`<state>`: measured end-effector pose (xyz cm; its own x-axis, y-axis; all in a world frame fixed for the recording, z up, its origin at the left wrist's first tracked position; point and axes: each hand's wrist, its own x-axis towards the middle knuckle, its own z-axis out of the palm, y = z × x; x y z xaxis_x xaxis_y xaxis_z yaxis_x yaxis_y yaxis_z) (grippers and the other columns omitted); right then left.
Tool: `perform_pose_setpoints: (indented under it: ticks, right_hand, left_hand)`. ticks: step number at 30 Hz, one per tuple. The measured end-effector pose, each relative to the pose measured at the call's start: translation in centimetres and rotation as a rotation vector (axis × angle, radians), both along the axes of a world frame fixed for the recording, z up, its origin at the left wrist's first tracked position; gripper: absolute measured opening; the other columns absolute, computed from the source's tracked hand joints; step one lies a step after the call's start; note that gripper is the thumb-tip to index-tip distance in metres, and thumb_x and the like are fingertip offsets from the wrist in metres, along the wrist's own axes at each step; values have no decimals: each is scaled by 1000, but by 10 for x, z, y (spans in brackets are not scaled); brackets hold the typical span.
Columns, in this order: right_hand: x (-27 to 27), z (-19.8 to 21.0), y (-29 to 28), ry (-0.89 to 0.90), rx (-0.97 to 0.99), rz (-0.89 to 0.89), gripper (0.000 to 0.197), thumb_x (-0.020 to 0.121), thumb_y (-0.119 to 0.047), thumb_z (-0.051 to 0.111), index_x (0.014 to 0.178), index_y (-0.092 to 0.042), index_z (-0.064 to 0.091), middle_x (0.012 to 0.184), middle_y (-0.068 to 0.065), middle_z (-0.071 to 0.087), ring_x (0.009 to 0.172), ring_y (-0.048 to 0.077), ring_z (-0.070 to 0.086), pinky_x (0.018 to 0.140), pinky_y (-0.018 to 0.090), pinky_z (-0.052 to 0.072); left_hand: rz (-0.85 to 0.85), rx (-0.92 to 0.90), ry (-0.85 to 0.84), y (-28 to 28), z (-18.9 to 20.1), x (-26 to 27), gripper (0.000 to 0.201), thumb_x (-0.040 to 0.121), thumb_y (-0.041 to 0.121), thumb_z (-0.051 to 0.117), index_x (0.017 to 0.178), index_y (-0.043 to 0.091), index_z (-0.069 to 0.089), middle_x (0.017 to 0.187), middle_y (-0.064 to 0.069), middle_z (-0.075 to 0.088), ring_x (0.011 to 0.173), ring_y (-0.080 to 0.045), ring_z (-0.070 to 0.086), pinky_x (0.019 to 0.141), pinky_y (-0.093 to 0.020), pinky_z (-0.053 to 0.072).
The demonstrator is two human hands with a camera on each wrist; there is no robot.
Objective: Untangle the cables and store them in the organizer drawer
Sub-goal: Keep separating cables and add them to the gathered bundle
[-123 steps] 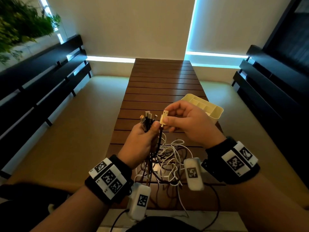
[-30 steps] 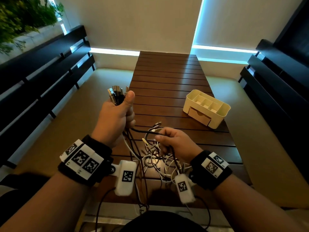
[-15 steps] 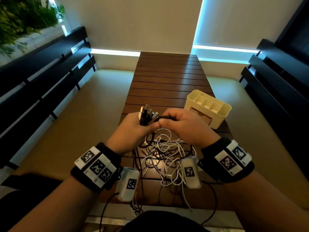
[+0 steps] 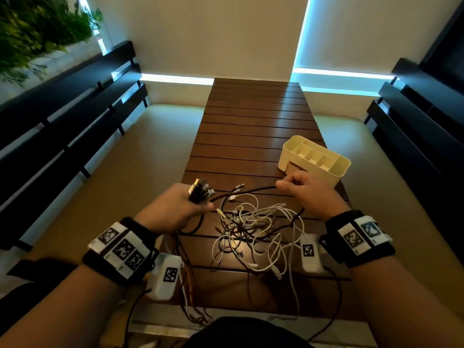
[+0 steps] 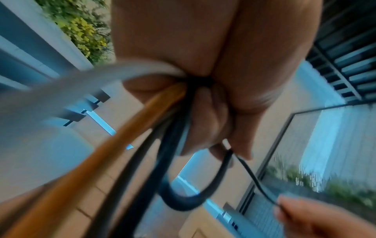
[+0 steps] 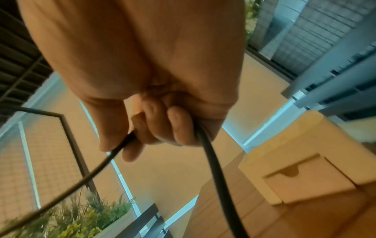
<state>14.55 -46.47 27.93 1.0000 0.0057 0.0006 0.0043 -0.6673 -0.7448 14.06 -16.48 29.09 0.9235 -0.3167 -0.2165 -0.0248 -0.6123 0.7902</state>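
Note:
My left hand (image 4: 175, 207) grips a bundle of cable ends, their plugs (image 4: 199, 190) sticking up above the fist. In the left wrist view white, orange and black cables (image 5: 142, 128) run out of that fist. My right hand (image 4: 303, 194) holds a black cable (image 4: 251, 190) stretched between both hands; the right wrist view shows its fingers (image 6: 162, 128) curled round this black cable (image 6: 209, 157). A tangle of white and dark cables (image 4: 256, 227) lies on the wooden table (image 4: 251, 121) between my hands. The cream organizer (image 4: 313, 156) stands just beyond my right hand, its drawer (image 6: 309, 182) closed.
Dark slatted benches (image 4: 75, 109) run along both sides of the table, the right bench (image 4: 414, 121) close to the organizer. Plants (image 4: 37, 26) fill the upper left. Some cables (image 4: 190, 297) hang over the table's near edge. The far half of the table is bare wood.
My hands were together at the plug bundle half a second ago. The right hand has since drawn away to the right, pulling a black cable taut. The left hand sits slightly lower.

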Motion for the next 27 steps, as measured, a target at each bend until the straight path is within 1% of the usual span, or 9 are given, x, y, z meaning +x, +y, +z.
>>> perform_pose_setpoints:
  ticks: [2, 6, 10, 13, 16, 18, 21, 24, 27]
  right_hand:
    - [2, 6, 2, 11, -145, 39, 18, 93, -41, 63, 83, -26, 67, 85, -3, 65, 83, 12, 59, 74, 31, 49]
    - [-1, 7, 22, 14, -340, 180, 14, 94, -38, 63, 82, -33, 58, 81, -10, 61, 74, 2, 56, 60, 16, 38]
    - [-6, 14, 43, -90, -187, 278, 7, 95, -30, 62, 89, -33, 60, 80, -14, 59, 70, -1, 56, 57, 10, 37]
    - [-10, 22, 46, -228, -77, 293, 7, 94, -24, 65, 90, -29, 63, 77, -14, 59, 69, -5, 55, 60, 6, 41]
    - [-13, 22, 43, -264, 27, 320, 4, 94, -23, 65, 92, -26, 64, 75, -15, 60, 66, -3, 55, 61, 9, 43]
    - [-14, 15, 42, -234, 121, 311, 6, 96, -25, 61, 91, -28, 63, 69, -15, 60, 60, -1, 55, 58, 11, 44]
    - [-14, -6, 36, -128, 324, 244, 13, 99, -25, 57, 89, -24, 64, 63, -11, 58, 58, 7, 55, 60, 21, 48]
    - [-16, -36, 20, -10, 489, 170, 22, 95, -38, 57, 83, -22, 67, 61, 0, 53, 55, 17, 51, 59, 30, 46]
    - [-17, -46, 10, 40, 504, 96, 23, 94, -40, 59, 80, -25, 69, 62, -2, 51, 56, 14, 47, 60, 31, 42]
  left_hand:
    - [36, 115, -49, -8, -8, 2, 18, 92, 26, 67, 86, 10, 68, 73, -2, 63, 61, -10, 53, 63, -29, 42]
    - [165, 139, -195, -38, 3, -2, 16, 96, 26, 62, 81, 20, 59, 78, 3, 58, 65, -9, 49, 57, -24, 34]
    - [-82, -28, -229, -68, 5, -15, 9, 93, 24, 65, 84, 23, 65, 81, 1, 66, 71, -17, 60, 62, -28, 47]
    - [-95, -190, -228, -67, 2, -12, 5, 92, 20, 68, 88, 19, 71, 83, -7, 70, 78, -24, 64, 71, -36, 52]
    - [-127, -180, -326, -61, 5, -8, 11, 93, 23, 66, 84, 19, 68, 75, 1, 66, 66, -12, 60, 62, -28, 49]
    - [-113, -171, -374, -58, 10, -8, 20, 94, 23, 65, 76, 16, 64, 62, 7, 57, 54, -6, 48, 54, -21, 40]
    - [-22, -408, -215, -48, 18, -5, 25, 94, 17, 64, 78, -2, 59, 51, 8, 44, 44, -10, 36, 47, -25, 34]
    - [55, -737, -47, -39, 27, -6, 10, 91, 7, 61, 82, 4, 57, 54, 2, 32, 42, -10, 26, 42, -21, 26]
    - [119, -723, -9, -30, 25, -6, 11, 93, 3, 60, 83, 5, 57, 54, 1, 31, 42, -10, 26, 42, -21, 26]
